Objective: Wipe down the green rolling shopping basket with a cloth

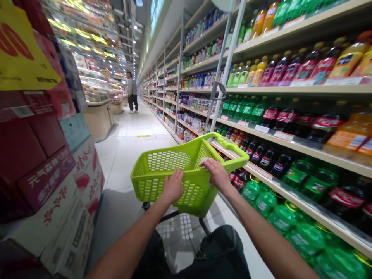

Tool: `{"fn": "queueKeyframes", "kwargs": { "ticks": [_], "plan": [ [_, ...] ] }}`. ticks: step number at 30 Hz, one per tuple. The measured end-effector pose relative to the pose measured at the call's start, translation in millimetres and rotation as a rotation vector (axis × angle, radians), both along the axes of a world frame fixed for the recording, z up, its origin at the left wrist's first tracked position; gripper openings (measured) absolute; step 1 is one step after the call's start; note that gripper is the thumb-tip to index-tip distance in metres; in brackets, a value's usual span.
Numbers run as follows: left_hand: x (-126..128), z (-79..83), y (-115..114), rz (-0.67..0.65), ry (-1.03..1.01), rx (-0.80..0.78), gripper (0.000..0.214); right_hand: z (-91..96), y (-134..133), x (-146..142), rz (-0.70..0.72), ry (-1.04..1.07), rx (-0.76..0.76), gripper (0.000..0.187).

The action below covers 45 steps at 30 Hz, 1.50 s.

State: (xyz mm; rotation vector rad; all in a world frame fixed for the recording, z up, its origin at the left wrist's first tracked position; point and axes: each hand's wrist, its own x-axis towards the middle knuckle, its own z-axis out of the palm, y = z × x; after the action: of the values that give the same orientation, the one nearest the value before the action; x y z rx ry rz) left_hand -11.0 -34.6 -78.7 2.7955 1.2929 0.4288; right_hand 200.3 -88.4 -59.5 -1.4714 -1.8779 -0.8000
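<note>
Since the lime-green perforated plastic basket (171, 162) stands on wheels beside a drinks shelf (290, 90), it should handle light and stiff, best held by the rim (228, 141). The left hand (173, 186) lies open against it; the right hand (216, 174) clasps the rim.

Bright ceiling lights (83, 34); floor glare (177, 228); edges warped (wide lens)
</note>
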Motion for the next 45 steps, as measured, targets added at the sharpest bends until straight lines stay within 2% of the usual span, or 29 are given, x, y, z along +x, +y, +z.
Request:
{"fn": "queueKeyframes", "kwargs": {
  "ticks": [3,5,7,9,11,14,15,17,19,21,24,25,27,28,30,32,33,35,37,38,39,41,43,45],
  "plan": [
    [-4.6,-1.1,-0.4,0.016,-0.031,-0.014,0.068,9.4,-3.3,3.9,-0.078,0.163,-0.010,0.043],
    [-4.7,-0.4,0.5,0.012,-0.109,-0.067,0.066,6.7,-1.6,-10.7,0.016,0.255,-0.103,0.043],
    [-2.0,1.8,2.2,0.002,-0.291,-0.150,0.064,2.7,3.4,-34.2,0.150,0.394,-0.208,0.045],
    [4.0,5.5,3.4,-0.043,-0.584,-0.261,0.066,3.1,10.2,-56.8,0.233,0.645,-0.253,0.045],
    [13.4,9.9,2.7,-0.150,-0.895,-0.416,0.073,7.9,17.2,-72.8,0.287,0.998,-0.252,0.044],
    [29.0,14.4,-0.8,-0.294,-1.166,-0.596,0.078,12.7,26.1,-86.6,0.455,1.534,-0.282,0.039],
    [32.9,14.4,-1.3,-0.293,-1.196,-0.580,0.077,12.0,28.2,-90.0,0.528,1.666,-0.304,0.036],
    [36.3,12.2,0.8,-0.242,-1.179,-0.435,0.072,8.3,30.6,-95.2,0.635,1.809,-0.351,0.030],
    [34.4,8.5,7.6,-0.185,-1.090,-0.268,0.061,6.3,29.8,-94.8,0.621,1.734,-0.384,0.027],
    [31.1,5.9,16.6,-0.122,-0.994,-0.160,0.050,10.6,24.9,-84.0,0.486,1.496,-0.374,0.028],
    [35.7,6.4,23.8,-0.018,-0.870,-0.011,0.044,27.0,11.9,-49.6,0.232,1.097,-0.237,0.025],
    [42.0,7.2,22.6,-0.027,-0.808,0.033,0.045,32.1,7.4,-36.8,0.098,0.892,-0.157,0.025],
    [61.1,8.7,15.2,-0.114,-0.661,0.073,0.048,37.2,0.2,-16.0,-0.154,0.486,-0.121,0.026],
    [72.3,9.1,10.2,-0.179,-0.595,0.064,0.050,36.5,-2.2,-9.4,-0.243,0.298,-0.133,0.026],
    [91.4,8.4,1.6,-0.190,-0.564,0.070,0.054,30.2,-5.2,-3.3,-0.319,0.067,-0.176,0.024],
    [96.6,4.8,-0.1,-0.210,-0.561,0.082,0.050,21.5,-6.3,-2.3,-0.328,-0.024,-0.161,0.023],
    [91.4,1.8,2.9,-0.229,-0.559,0.085,0.046,17.9,-6.4,-2.0,-0.327,-0.032,-0.137,0.023],
    [65.4,-6.0,17.0,-0.221,-0.578,0.082,0.039,13.1,-5.8,0.4,-0.314,-0.022,-0.095,0.024],
    [25.4,-13.7,38.9,-0.066,-0.664,0.086,0.037,10.7,-4.2,4.1,-0.292,-0.017,-0.071,0.024],
    [4.7,-16.4,50.6,0.106,-0.753,0.101,0.039,9.9,-3.0,5.5,-0.290,-0.012,-0.062,0.024],
    [-13.7,-18.1,61.3,0.204,-0.782,0.120,0.042,9.1,-1.5,6.2,-0.300,-0.005,-0.053,0.023],
    [-36.0,-18.2,75.3,0.319,-0.804,0.180,0.045,7.5,1.9,4.5,-0.347,0.019,-0.040,0.023],
    [-33.0,-15.6,75.8,0.300,-0.755,0.201,0.045,6.1,4.9,-0.3,-0.390,0.036,-0.039,0.024],
    [-8.3,-12.0,64.1,0.175,-0.650,0.150,0.043,5.0,6.8,-5.5,-0.391,0.035,-0.044,0.023]
  ]
}}
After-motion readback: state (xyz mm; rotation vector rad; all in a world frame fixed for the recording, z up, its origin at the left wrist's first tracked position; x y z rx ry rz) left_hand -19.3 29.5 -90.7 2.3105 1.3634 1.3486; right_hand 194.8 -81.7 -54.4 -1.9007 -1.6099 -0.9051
